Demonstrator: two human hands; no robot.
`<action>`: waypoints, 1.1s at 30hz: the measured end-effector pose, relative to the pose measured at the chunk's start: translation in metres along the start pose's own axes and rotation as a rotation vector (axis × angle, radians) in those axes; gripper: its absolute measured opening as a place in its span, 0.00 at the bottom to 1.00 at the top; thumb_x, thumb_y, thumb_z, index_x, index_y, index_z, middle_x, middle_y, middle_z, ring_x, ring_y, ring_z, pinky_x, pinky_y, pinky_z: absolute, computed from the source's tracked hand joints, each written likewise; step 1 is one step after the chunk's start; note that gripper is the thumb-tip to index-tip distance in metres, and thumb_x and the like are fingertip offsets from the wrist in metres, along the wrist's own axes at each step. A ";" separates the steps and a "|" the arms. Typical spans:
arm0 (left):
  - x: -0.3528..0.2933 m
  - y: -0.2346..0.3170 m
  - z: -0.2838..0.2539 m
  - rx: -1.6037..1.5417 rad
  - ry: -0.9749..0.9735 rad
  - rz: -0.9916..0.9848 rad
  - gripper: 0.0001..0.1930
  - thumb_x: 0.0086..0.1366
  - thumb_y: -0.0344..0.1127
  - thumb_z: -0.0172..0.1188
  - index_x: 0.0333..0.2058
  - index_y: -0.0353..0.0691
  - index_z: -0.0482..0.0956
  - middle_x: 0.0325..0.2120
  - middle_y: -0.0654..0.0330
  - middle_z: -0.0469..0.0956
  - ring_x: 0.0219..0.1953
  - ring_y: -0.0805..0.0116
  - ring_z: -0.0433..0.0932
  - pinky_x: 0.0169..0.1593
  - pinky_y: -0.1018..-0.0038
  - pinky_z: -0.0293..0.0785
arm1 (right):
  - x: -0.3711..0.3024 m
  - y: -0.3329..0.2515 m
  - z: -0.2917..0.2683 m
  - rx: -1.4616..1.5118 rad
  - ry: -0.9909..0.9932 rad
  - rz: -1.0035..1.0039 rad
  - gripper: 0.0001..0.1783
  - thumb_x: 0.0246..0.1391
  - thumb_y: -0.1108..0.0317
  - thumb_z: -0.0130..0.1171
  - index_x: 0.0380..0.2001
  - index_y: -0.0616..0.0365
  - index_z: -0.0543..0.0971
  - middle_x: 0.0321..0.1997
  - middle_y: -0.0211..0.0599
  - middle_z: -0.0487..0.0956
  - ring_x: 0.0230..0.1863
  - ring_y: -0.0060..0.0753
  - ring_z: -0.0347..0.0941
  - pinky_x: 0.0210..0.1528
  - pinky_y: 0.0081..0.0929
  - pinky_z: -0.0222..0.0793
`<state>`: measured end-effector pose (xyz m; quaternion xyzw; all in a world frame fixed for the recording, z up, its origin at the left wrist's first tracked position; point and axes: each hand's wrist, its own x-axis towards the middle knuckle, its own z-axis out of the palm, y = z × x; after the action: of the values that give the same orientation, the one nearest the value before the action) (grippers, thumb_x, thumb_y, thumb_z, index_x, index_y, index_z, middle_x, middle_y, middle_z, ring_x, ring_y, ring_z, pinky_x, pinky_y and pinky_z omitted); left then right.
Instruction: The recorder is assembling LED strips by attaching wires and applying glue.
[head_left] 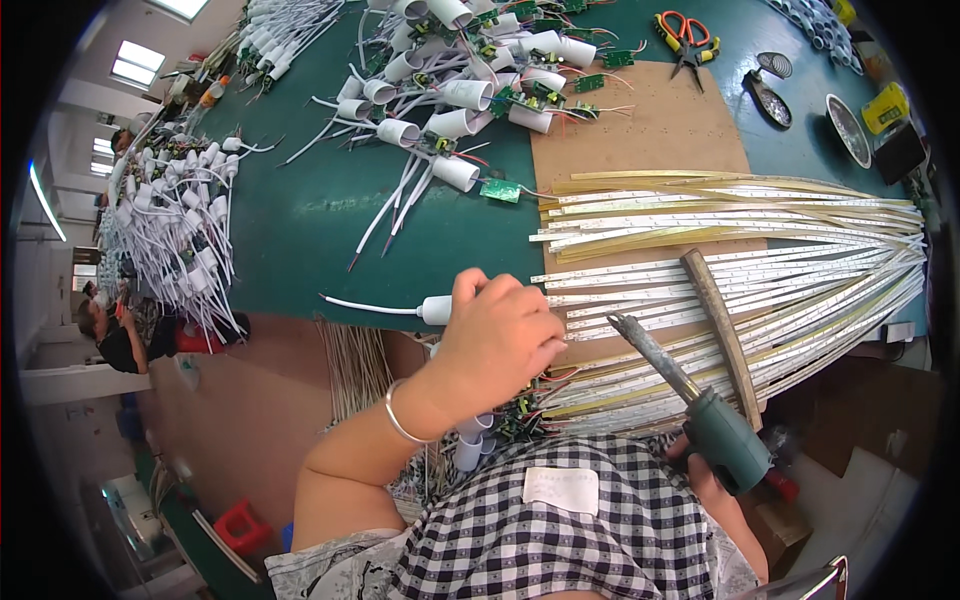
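My left hand [500, 345] is curled at the left ends of the LED strips [640, 222]. Whatever its fingertips grip is hidden under the hand. A white plastic cap [437, 310] with a white cord trailing left shows against the back of its fingers. My right hand [712, 485], partly covered by the tool, grips a soldering iron [730, 440] by its green handle. The iron's thick grey tip points up and left over the strips. A wooden bar [722, 335] lies across the strips, just beyond the iron.
White caps with cords and green circuit boards [500, 190] pile up at the far middle. Another heap of caps [180, 215] is on the left. Orange-handled pliers [685, 45], a small dark dish [768, 100] and a round metal tin [848, 130] stand far right. A person sits at far left.
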<state>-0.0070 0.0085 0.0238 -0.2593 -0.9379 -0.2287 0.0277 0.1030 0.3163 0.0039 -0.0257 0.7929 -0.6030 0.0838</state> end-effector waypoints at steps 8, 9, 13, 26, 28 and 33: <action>0.072 -0.075 -0.009 0.216 0.298 0.018 0.07 0.54 0.34 0.67 0.33 0.49 0.81 0.34 0.68 0.79 0.40 0.64 0.76 0.51 0.64 0.58 | -0.004 0.001 -0.003 -0.069 0.011 -0.029 0.18 0.59 0.55 0.58 0.36 0.62 0.81 0.24 0.33 0.82 0.27 0.31 0.78 0.34 0.28 0.73; 0.078 -0.081 -0.002 0.233 0.290 0.044 0.07 0.54 0.33 0.67 0.33 0.49 0.81 0.35 0.68 0.79 0.40 0.65 0.76 0.51 0.64 0.57 | -0.004 0.000 -0.002 -0.048 0.021 -0.030 0.18 0.59 0.56 0.58 0.36 0.63 0.81 0.24 0.33 0.82 0.27 0.31 0.78 0.35 0.28 0.73; 0.080 -0.095 0.006 0.258 0.178 0.051 0.06 0.56 0.34 0.66 0.34 0.49 0.80 0.35 0.68 0.80 0.43 0.66 0.76 0.52 0.63 0.56 | -0.007 0.003 -0.001 0.009 0.014 0.012 0.17 0.60 0.58 0.57 0.40 0.64 0.78 0.25 0.34 0.81 0.28 0.30 0.77 0.36 0.28 0.72; 0.057 -0.097 -0.016 0.222 0.108 0.046 0.13 0.56 0.37 0.66 0.41 0.44 0.80 0.42 0.62 0.77 0.48 0.62 0.74 0.56 0.62 0.59 | -0.012 0.013 -0.008 0.020 -0.076 0.038 0.29 0.63 0.53 0.51 0.58 0.64 0.69 0.29 0.36 0.78 0.30 0.27 0.72 0.37 0.25 0.66; 0.043 -0.092 -0.027 0.242 0.183 0.128 0.13 0.57 0.37 0.66 0.40 0.43 0.80 0.41 0.61 0.78 0.46 0.61 0.75 0.54 0.62 0.63 | -0.015 0.012 -0.008 0.010 -0.043 0.036 0.29 0.63 0.52 0.52 0.58 0.64 0.70 0.28 0.36 0.78 0.30 0.26 0.72 0.36 0.24 0.66; -0.026 -0.085 -0.047 -0.350 -0.306 -0.123 0.08 0.58 0.37 0.64 0.31 0.39 0.82 0.27 0.60 0.80 0.33 0.60 0.78 0.41 0.67 0.71 | -0.013 0.012 -0.004 0.091 0.003 0.104 0.32 0.61 0.49 0.54 0.58 0.65 0.70 0.28 0.35 0.78 0.29 0.25 0.72 0.35 0.23 0.65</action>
<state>-0.0302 -0.0893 0.0260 -0.2343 -0.8912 -0.3471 -0.1742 0.1156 0.3250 -0.0057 0.0202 0.7652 -0.6332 0.1146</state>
